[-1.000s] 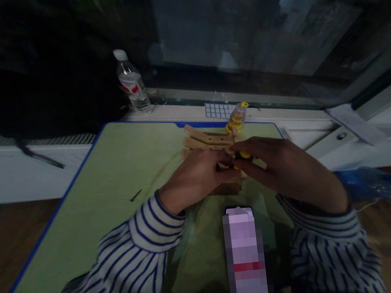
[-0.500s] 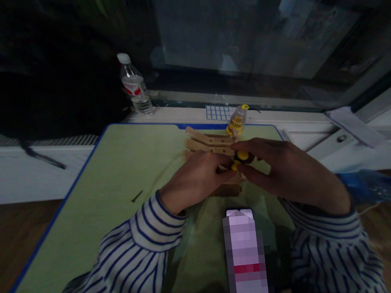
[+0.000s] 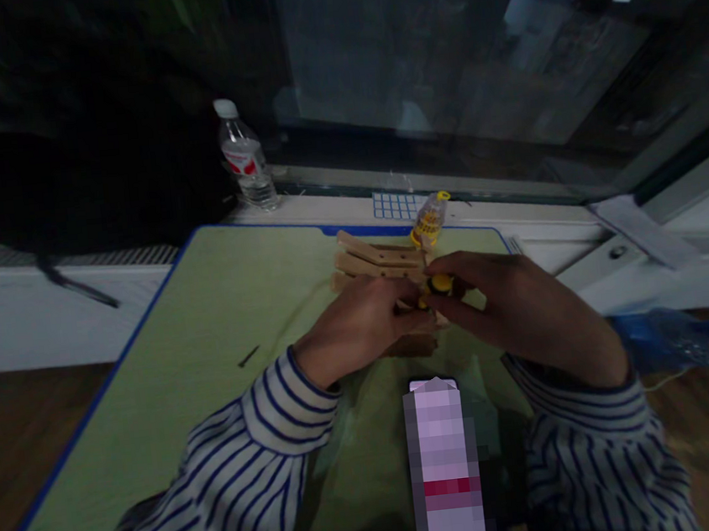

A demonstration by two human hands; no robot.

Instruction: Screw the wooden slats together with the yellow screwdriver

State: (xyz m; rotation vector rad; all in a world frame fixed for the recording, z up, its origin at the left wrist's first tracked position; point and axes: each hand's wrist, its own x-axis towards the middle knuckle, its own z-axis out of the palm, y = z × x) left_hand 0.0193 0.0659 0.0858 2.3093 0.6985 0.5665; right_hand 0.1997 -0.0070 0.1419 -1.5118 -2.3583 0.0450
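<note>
My left hand [image 3: 361, 324] and my right hand [image 3: 511, 304] meet over a green mat [image 3: 209, 331], fingers curled together around a small yellow and black part [image 3: 438, 285]. The part sits against a wooden assembly of slats [image 3: 376, 261] just behind my fingers. My right fingers pinch the yellow part from above; my left fingers press on the wood beside it. Both sleeves are striped blue and white. The light is dim and the grip itself is hard to make out.
A phone [image 3: 444, 459] lies on the mat near me. A small yellow-capped bottle [image 3: 431, 219] leans at the mat's far edge. A water bottle [image 3: 245, 154] stands on the sill by a dark window. A small dark screw [image 3: 248, 357] lies left. A blue bag [image 3: 672, 333] is at right.
My hands stay together at the wooden piece; the right fingers have shifted slightly on the yellow part. The view has barely moved.
</note>
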